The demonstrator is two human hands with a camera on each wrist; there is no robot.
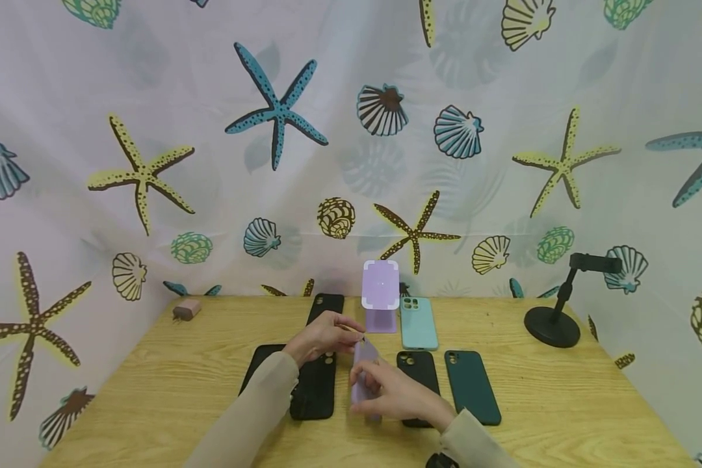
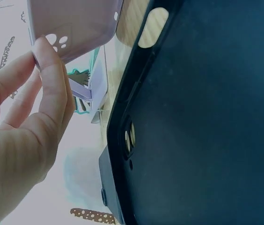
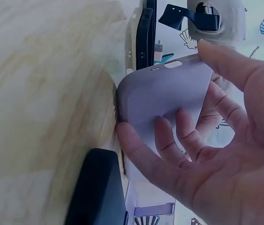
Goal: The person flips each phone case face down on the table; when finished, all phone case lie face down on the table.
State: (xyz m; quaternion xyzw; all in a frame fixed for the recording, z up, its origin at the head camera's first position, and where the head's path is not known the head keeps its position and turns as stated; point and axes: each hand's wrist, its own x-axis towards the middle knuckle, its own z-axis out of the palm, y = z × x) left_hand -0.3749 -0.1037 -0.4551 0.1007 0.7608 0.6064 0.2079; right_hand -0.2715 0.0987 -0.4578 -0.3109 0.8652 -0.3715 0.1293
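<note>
A lilac phone case (image 1: 363, 383) stands tilted on its long edge between both hands. My left hand (image 1: 327, 336) pinches its far corner, close to the camera holes that show in the left wrist view. My right hand (image 3: 225, 140) holds the near end, thumb on the edge with the charging slot and fingers spread over the back. To the left lies a black phone case (image 1: 316, 390), seen large in the left wrist view. Right of the lilac case is another black case (image 1: 419, 370), partly behind the right forearm.
Farther back stand a purple phone stand (image 1: 380, 286) and a light blue case (image 1: 419, 324). A dark teal case (image 1: 472, 388) lies at right, beyond it a black desk stand (image 1: 552, 326). A pink charger plug (image 1: 187, 309) sits at the far left. A patterned curtain (image 1: 327, 182) hangs behind.
</note>
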